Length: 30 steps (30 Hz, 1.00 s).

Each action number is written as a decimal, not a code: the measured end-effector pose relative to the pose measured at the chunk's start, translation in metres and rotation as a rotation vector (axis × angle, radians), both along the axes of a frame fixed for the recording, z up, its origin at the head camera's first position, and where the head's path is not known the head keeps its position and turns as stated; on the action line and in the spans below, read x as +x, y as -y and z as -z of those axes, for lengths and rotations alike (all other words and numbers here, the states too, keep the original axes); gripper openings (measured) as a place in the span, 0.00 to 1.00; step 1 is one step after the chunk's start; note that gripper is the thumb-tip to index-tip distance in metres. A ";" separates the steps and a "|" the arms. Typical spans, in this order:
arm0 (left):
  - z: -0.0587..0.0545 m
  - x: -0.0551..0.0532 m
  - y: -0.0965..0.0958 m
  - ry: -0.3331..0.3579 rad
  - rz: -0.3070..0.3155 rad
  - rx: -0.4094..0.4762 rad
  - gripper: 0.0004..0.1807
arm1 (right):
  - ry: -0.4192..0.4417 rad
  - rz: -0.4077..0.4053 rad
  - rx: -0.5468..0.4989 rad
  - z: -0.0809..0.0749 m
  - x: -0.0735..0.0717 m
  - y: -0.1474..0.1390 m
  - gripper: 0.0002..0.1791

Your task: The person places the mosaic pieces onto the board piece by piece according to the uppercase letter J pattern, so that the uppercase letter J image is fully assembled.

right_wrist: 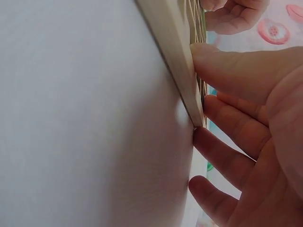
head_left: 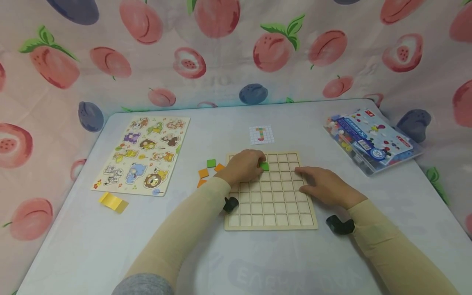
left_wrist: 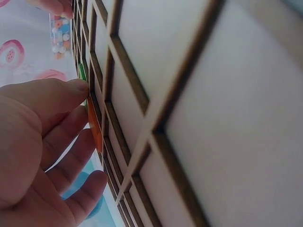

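The green tile lies in the grid near the top of the board, beside the left hand's fingertips. That hand's thumb and fingers are bent down at the grid, where the left wrist view shows an orange tile beneath them; whether they pinch it or only press cannot be told. The step looks like seating tiles: line each up with its square, lower it flat, then press until no corner rides on a divider. The right hand, fingers loosely extended and gripping nothing, touches the right rim; light steady contact should stop the board sliding on the surface. The patterned card beyond gives a colour check.
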<state>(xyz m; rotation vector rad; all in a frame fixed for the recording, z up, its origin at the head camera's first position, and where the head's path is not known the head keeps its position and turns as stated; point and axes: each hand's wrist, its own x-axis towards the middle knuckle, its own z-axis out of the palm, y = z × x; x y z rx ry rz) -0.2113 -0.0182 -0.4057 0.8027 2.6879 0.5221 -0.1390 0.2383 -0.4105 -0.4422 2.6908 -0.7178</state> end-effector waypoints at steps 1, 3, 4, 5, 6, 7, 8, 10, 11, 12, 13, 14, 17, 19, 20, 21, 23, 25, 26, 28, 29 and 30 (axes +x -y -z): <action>0.000 0.000 0.000 0.001 0.000 0.001 0.17 | 0.004 0.004 -0.002 0.000 0.000 0.000 0.33; 0.000 -0.001 0.000 0.004 0.002 0.003 0.18 | 0.008 0.009 0.000 -0.001 -0.001 0.000 0.33; -0.001 -0.002 0.000 0.005 0.002 0.004 0.18 | 0.010 0.011 0.002 -0.001 -0.002 0.000 0.33; -0.001 -0.002 0.000 0.008 0.003 0.006 0.18 | 0.014 0.013 0.006 -0.002 -0.002 0.000 0.33; -0.001 -0.002 0.000 0.009 0.002 0.006 0.18 | 0.018 0.016 0.009 -0.002 -0.003 0.001 0.34; -0.001 -0.003 0.000 0.010 0.001 0.007 0.18 | 0.021 0.018 0.014 -0.002 -0.004 0.001 0.34; -0.001 -0.003 0.000 0.011 0.000 0.007 0.17 | 0.022 0.021 0.017 -0.002 -0.005 0.001 0.34; -0.001 -0.004 0.000 0.010 -0.002 0.005 0.17 | 0.026 0.026 0.020 -0.001 -0.006 0.000 0.34; -0.001 -0.004 -0.001 0.010 -0.004 0.003 0.17 | 0.028 0.029 0.020 -0.001 -0.006 0.000 0.34; 0.000 -0.004 -0.001 0.011 -0.007 0.004 0.17 | 0.028 0.030 0.019 -0.001 -0.007 0.000 0.34; 0.000 -0.004 0.000 0.012 -0.008 0.006 0.17 | 0.027 0.029 0.017 -0.001 -0.007 0.000 0.34; 0.000 -0.003 0.000 0.014 -0.012 0.008 0.18 | 0.024 0.027 0.014 -0.001 -0.007 0.000 0.34; 0.000 -0.002 0.001 0.017 -0.024 0.015 0.20 | 0.018 0.021 0.008 0.000 -0.007 0.000 0.34; 0.000 -0.001 0.004 0.018 -0.037 0.023 0.20 | 0.016 0.018 0.005 0.001 -0.008 -0.001 0.34; 0.000 0.000 0.005 0.019 -0.046 0.026 0.20 | 0.016 0.017 0.005 0.001 -0.008 -0.001 0.34; 0.000 0.001 0.007 0.018 -0.056 0.028 0.21 | 0.018 0.019 0.005 0.001 -0.008 -0.001 0.34; -0.001 0.002 0.012 0.023 -0.078 0.030 0.21 | 0.019 0.018 0.004 0.001 -0.008 -0.001 0.35; -0.003 0.004 0.016 0.027 -0.094 0.029 0.22 | 0.020 0.019 0.005 0.001 -0.007 -0.002 0.35; -0.004 0.005 0.019 0.029 -0.102 0.028 0.22 | 0.020 0.019 0.006 0.001 -0.007 -0.002 0.35; -0.006 0.007 0.025 0.042 -0.123 0.033 0.23 | 0.017 0.017 0.007 0.001 -0.007 -0.002 0.35; -0.007 0.008 0.028 0.044 -0.132 0.039 0.23 | 0.015 0.017 0.007 0.001 -0.007 -0.002 0.34; -0.007 0.009 0.031 0.046 -0.142 0.044 0.23 | 0.016 0.017 0.006 0.001 -0.007 -0.002 0.34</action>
